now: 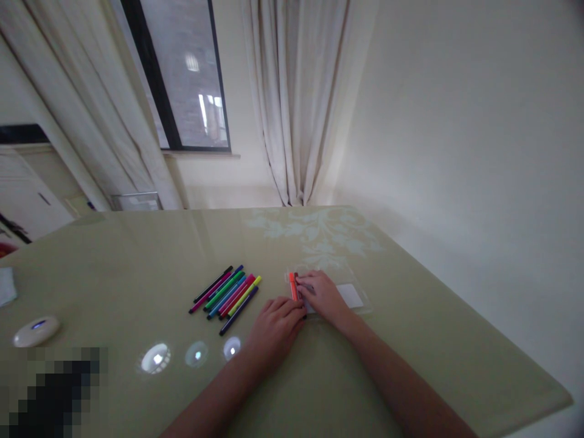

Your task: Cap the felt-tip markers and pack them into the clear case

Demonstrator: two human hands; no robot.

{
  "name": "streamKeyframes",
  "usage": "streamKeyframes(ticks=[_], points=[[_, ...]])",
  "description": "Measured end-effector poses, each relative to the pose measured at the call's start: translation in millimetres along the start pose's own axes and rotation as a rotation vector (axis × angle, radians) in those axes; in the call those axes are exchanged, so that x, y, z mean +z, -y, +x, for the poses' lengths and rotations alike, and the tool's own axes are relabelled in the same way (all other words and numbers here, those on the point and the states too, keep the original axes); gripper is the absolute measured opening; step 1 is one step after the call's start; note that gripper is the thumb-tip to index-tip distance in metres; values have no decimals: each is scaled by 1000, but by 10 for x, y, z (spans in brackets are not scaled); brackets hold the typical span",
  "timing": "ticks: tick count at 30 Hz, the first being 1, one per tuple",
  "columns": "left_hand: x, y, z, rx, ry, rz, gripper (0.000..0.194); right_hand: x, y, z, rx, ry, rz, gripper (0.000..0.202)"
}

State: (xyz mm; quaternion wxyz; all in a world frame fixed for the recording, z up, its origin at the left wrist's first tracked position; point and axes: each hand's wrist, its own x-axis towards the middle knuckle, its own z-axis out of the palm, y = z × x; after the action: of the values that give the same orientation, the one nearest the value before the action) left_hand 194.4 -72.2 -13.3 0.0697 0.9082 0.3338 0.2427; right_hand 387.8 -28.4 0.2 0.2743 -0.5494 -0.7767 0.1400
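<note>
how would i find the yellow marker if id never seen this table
On the greenish table, look left of the clear case for a slanted row of markers. Near its right side, find the yellow marker, between a reddish one and a dark one. It is the row's only yellow one.

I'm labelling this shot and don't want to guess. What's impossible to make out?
In the head view:
Orange marker: left hand covers part of it.
Case: right hand hides its middle.
Loose markers: any print is too small to read.
White item: cut off by the left edge.
</note>
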Motion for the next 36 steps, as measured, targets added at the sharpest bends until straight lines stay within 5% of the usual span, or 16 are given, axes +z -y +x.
streamKeyframes(ticks=[5, 9, 13, 23, 27, 30, 33, 36], points=[[-92, 46, -12, -39, -55, -11, 23, -21, 16, -68, -1, -45, 45, 28], [-347, 291, -45, -354, -182, 135, 26, -75, -5, -129, 9, -110, 45, 28], [-535, 516, -103, -528, -74, 365, 19, -120, -12, -142, 30, -188, 72, 22], [-433, 555, -147, -496, 3, 315, 22, -149, 3, -136, 77, -279, 183, 21], [-381, 521, -129, -432, -78, 118, 23, -159, 80, -155, 50, -278, 213, 21], [-377, 403, -59, -474, -179, -293, 29, -163, 211, -187, 42, -214, 312, 21], [-368, 228, 10, -587, -148, -811, 43, -145, 373, -238, 58, -92, 534, 27], [-316, 81, 27, -723, -74, -1075, 57, -100, 482, -282, 64, -23, 715, 30]])
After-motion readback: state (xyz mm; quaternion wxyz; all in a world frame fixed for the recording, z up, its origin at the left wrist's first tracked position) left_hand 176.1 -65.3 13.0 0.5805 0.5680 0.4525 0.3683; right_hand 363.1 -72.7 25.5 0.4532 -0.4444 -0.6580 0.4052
